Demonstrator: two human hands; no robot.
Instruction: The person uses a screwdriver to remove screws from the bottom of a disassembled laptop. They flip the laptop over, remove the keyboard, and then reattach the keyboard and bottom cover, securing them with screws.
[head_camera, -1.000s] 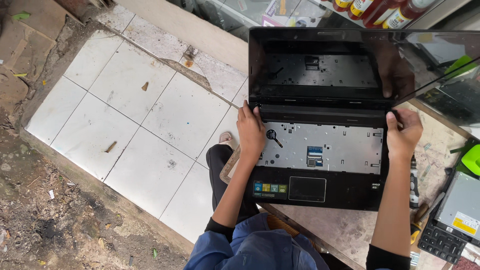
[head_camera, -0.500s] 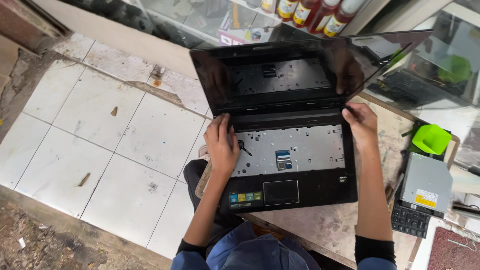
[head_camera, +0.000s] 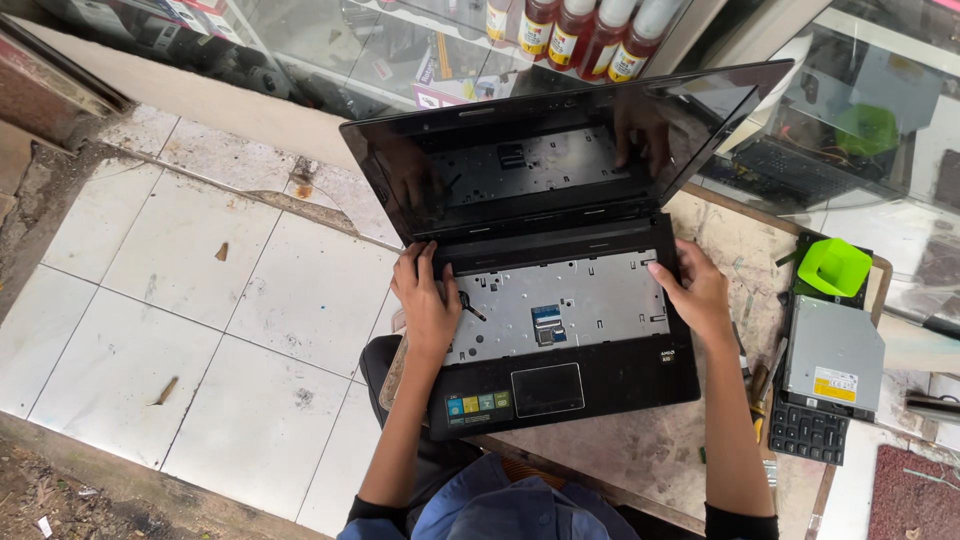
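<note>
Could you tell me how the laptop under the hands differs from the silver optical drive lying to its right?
The laptop is black and open, its lid raised; the optical drive is a silver, closed, flat box. The laptop has its keyboard out, baring a grey metal tray; the optical drive shows only a plain top with a yellow label. The left hand and right hand rest on the laptop; nothing touches the drive. Both lie on the worn table.
</note>
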